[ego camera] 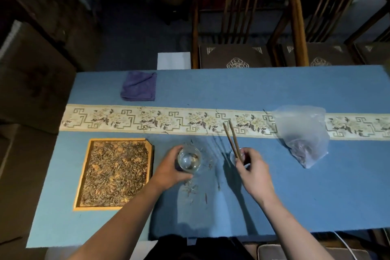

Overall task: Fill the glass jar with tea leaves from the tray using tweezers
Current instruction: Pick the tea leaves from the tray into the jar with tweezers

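Gripping jar [189, 158] near tray [81, 183], tweezers [232, 139] raised.

Glass jar [189, 158] clear, glossy; wood tray [81, 183]; matt cloth tbl cover [295, 196].

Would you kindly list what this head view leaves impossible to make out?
- Glass jar: whether any leaves are inside; glare on the glass and the left hand round it hide that.
- Clear object under the right hand: mostly covered by the fingers and tweezers.
- Plastic bag: contents blurred.
- Chairs: details lost in darkness.
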